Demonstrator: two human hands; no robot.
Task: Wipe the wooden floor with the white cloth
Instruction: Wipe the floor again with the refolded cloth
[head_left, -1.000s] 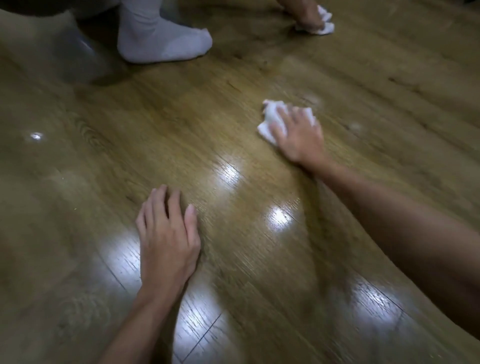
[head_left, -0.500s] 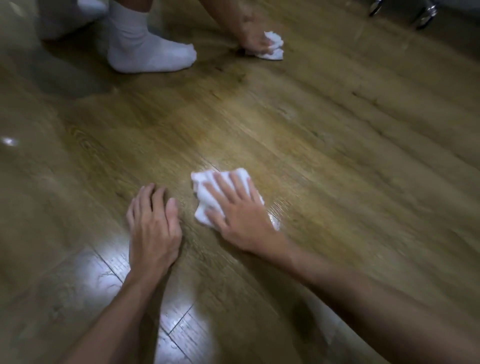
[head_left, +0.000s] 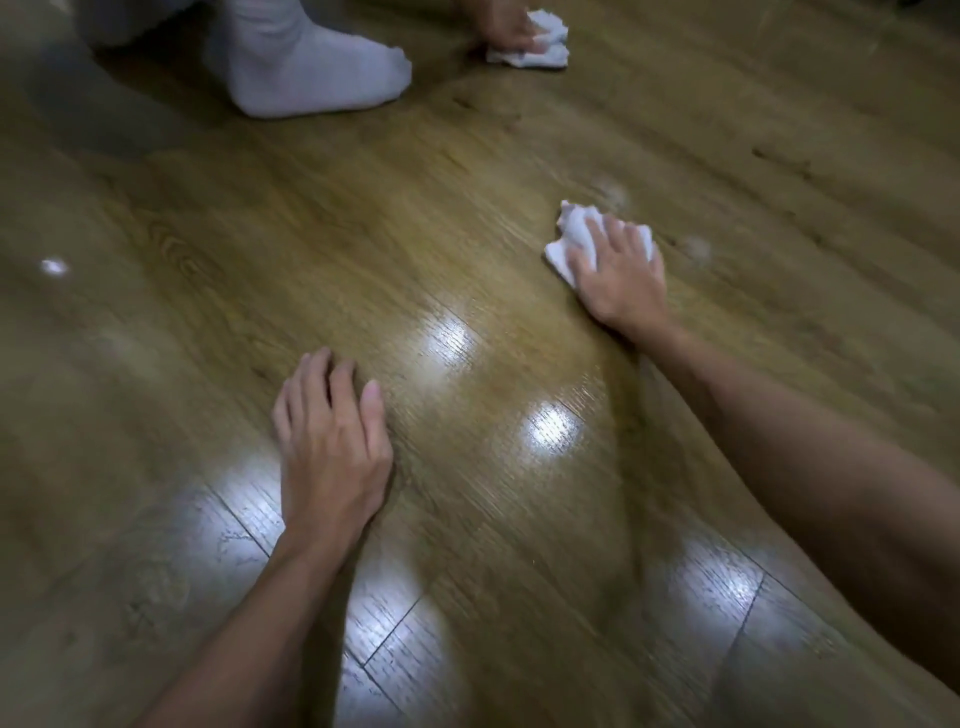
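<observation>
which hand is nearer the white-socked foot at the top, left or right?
Left. The left hand lies flat on the floor below the socked foot; the right hand, pressing the white cloth, is further off to the side.

- Wooden floor (head_left: 467, 218): olive-brown to golden planks with darker brown grain streaks and thin dark seams between boards.
- Reflections on the floor (head_left: 449, 338): bright white to bluish-white patches, crossed by fine grain lines.
- White cloth (head_left: 576, 239): white with pale grey shading in its folds.
- Second cloth (head_left: 545, 49), at the far edge: white, grey in the creases.
- Sock (head_left: 311, 73): plain white to light grey, no pattern visible.
- Two faint marks (head_left: 696, 249) on the floor near the white cloth: pale grey smudges, blurred.
</observation>
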